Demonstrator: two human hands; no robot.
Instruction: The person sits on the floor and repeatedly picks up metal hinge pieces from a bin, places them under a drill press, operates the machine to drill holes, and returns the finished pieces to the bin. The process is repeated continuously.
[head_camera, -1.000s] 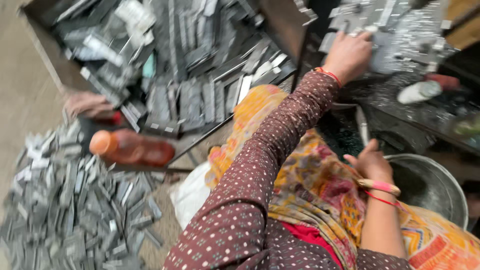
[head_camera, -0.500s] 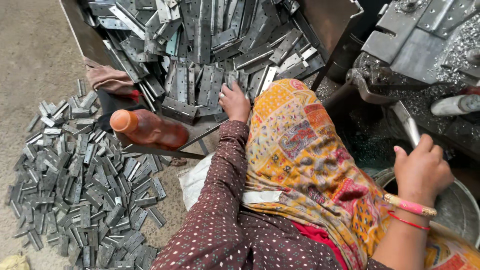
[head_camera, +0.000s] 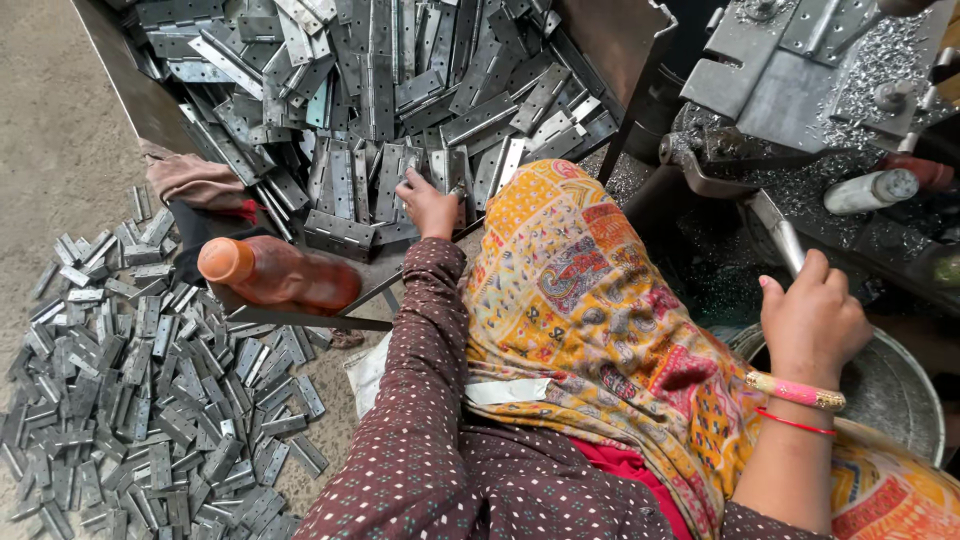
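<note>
My left hand (head_camera: 430, 206) reaches forward into a metal bin (head_camera: 120, 80) heaped with grey metal hinges (head_camera: 380, 90). Its fingers are curled around one hinge (head_camera: 455, 188) at the near edge of the heap. My right hand (head_camera: 812, 322) is closed around the end of a slim metal lever (head_camera: 782, 235) that rises toward a press-like machine (head_camera: 800, 60) at the upper right. A patterned yellow-orange cloth (head_camera: 590, 310) drapes my lap between the two arms.
A loose pile of small hinges (head_camera: 140, 400) covers the floor at the left. An orange bottle (head_camera: 275, 280) lies by the bin's near corner, with a brownish rag (head_camera: 205, 180) behind it. A round metal bowl (head_camera: 895, 395) sits under my right wrist. A white cylinder (head_camera: 870, 190) rests on the machine bed.
My left hand left the machine at the upper right and swung left into the hinge bin. My right hand rose and took hold of the lever.
</note>
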